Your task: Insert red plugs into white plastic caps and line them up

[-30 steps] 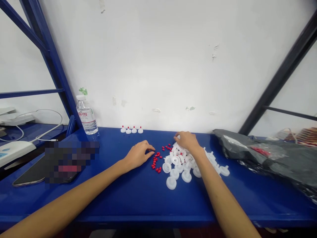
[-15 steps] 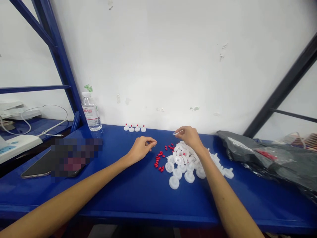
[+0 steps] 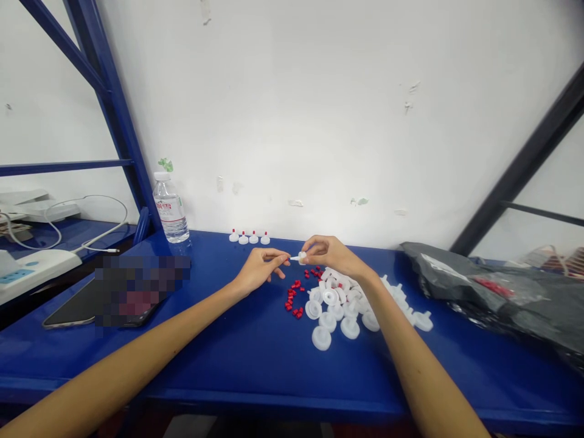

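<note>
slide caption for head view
Left hand holds a red cap at the nozzle of a white lid in the right hand.

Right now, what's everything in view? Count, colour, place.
Held lid: one, white, centre
Held cap: one, red, centre
Capped lids: four, white and red, near wall
Loose lids: many, white, heaped centre
Loose caps: many, red, beside heap
Bottle: one, clear, back left
Flat devices: count unclear, dark, left
Power strip: one, white, left
Cables: some, white, left
Bag: one, dark grey, right
Tabletop: one, blue, below
Wall: one, white, behind
Beams: several, blue and black, sides
Left hand: one, bare, on held cap
Right hand: one, bare, on held lid
</note>
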A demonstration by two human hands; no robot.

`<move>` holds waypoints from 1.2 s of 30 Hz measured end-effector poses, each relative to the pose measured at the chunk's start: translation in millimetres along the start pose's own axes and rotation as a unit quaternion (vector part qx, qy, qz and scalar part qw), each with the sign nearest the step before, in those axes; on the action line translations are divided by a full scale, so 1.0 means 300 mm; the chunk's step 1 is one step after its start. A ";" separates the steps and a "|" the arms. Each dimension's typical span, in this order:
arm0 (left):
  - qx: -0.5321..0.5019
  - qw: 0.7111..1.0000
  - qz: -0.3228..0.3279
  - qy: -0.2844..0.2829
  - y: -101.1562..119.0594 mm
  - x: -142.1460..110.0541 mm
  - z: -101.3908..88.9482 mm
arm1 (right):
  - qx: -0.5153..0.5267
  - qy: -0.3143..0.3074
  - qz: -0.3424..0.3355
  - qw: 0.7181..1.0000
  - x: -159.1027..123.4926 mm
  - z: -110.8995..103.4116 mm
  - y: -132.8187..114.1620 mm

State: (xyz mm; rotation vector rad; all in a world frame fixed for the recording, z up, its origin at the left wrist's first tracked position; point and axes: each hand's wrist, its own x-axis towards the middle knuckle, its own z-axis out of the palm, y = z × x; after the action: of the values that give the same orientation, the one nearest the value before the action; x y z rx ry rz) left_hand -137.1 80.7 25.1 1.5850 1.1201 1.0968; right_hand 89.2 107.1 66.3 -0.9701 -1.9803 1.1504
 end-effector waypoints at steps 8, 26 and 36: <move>-0.022 1.000 0.019 -0.003 0.007 -0.001 0.001 | 0.017 -0.010 -0.018 1.000 0.000 0.015 -0.013; -0.003 0.999 0.041 0.010 0.005 -0.006 0.002 | 0.015 -0.008 -0.034 0.999 0.004 0.029 -0.006; -0.039 0.996 0.072 0.032 0.007 -0.004 0.002 | 0.049 -0.001 -0.028 0.998 0.008 0.038 0.005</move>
State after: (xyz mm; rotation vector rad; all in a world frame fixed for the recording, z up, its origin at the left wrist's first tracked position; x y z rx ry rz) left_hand -136.2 79.1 26.7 1.5989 1.0047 1.2801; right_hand 79.3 104.8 60.6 -0.8580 -1.9221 1.2044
